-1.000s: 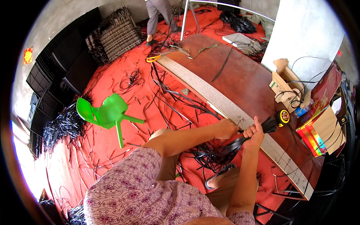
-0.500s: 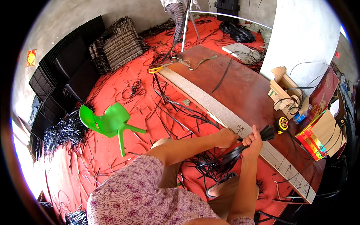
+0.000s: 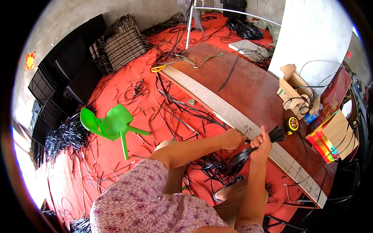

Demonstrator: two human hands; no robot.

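My right hand (image 3: 261, 145) is closed around a bundle of black plastic strips (image 3: 248, 153), whose cut ends fan out over the pale board (image 3: 217, 105) along the edge of the brown table (image 3: 252, 85). My left hand (image 3: 233, 139) grips the same bundle just to the left, resting at the board's edge. The strips trail down toward my lap and the floor. A yellow and black tape measure (image 3: 291, 124) lies on the table just right of the strip ends.
A tipped green plastic chair (image 3: 110, 124) lies on the red floor among loose black strips (image 3: 182, 105). Woven panels (image 3: 122, 40) and black stacks (image 3: 58, 77) stand at the left. Boxes (image 3: 330, 132) and cardboard (image 3: 293, 87) crowd the table's right side. Yellow-handled scissors (image 3: 158, 68) sit at the board's far end.
The view has tilted a little, shifting the scene. Both hands stay on the strip bundle at the board's edge, barely moved.
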